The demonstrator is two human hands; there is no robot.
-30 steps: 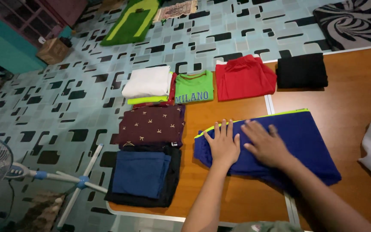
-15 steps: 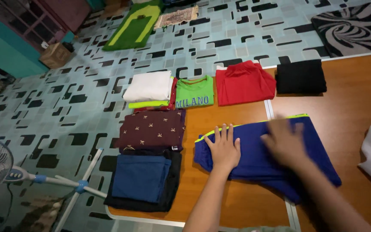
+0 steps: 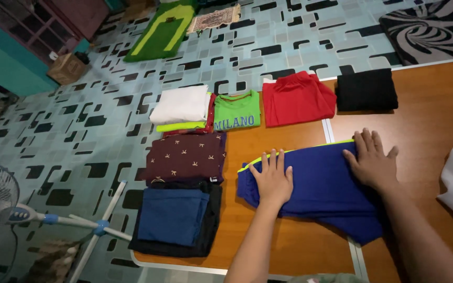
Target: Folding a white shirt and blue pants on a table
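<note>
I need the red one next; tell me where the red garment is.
In the head view, the folded red garment lies at the table's far edge, between the green shirt on its left and the black garment on its right.

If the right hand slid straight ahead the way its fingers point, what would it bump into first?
Probably the folded black garment: the right hand points up-table toward it, with only bare wooden table between.

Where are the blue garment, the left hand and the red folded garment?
blue garment (image 3: 321, 183), head view, middle of the cloth
left hand (image 3: 273, 178), head view, back of hand
red folded garment (image 3: 295, 99), head view, centre
</note>
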